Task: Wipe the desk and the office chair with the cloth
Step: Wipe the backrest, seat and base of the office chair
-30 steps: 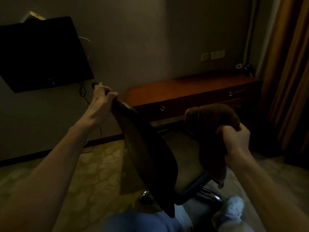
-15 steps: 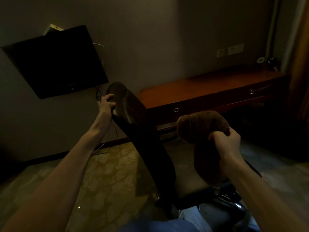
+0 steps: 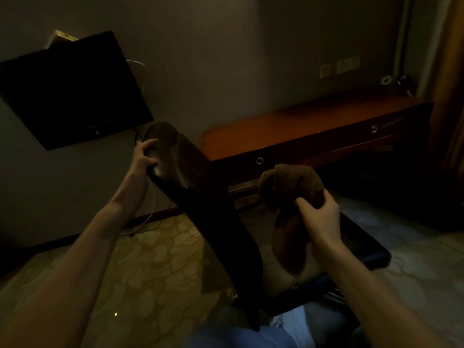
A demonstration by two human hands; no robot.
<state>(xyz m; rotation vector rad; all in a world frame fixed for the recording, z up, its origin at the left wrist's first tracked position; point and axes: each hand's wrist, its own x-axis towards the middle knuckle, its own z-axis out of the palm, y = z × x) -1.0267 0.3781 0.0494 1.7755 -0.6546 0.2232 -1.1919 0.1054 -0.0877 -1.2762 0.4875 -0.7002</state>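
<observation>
The left hand [image 3: 145,156] curls its fingers round the top edge of the office chair [image 3: 200,209]'s backrest. The right hand [image 3: 320,222] clutches the bunched cloth [image 3: 291,197], held above the seat just right of the backrest, whose long axis slants away up-left. That makes the right hand the nearer one for wiping the chair; the desk [image 3: 301,126] stands well beyond.

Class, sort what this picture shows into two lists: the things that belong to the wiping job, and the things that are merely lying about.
Belongs to the job:
cloth, gripped by the right hand
office chair, its backrest top held by the left hand
desk

Just there:
wall television
wall sockets
curtain
</observation>
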